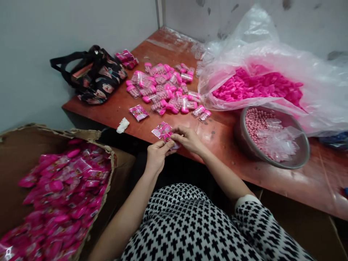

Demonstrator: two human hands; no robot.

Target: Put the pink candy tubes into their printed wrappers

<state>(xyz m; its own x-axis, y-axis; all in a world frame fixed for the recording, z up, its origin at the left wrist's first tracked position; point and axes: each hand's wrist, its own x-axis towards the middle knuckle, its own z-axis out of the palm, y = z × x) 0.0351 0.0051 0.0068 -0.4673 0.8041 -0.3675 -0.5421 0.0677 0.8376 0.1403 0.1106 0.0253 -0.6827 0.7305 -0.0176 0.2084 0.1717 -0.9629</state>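
At the front edge of the red-brown table (220, 139), my left grip (158, 154) and right grip (187, 139) both pinch a small printed pink plastic packet (168, 137). Plump glossy pink packets (67, 181) heap inside the torn brown cardboard box (111, 156), seemingly done; clear pink-capped bottles of pale pink beads (161, 95) lie unwrapped, seemingly left. Bare table separates my right grip from the round grey plastic bowl (241, 141).

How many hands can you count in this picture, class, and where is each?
2: the left hand and the right hand, meeting at the front edge of the table, both on a pink packet. Some fingers are partly hidden.
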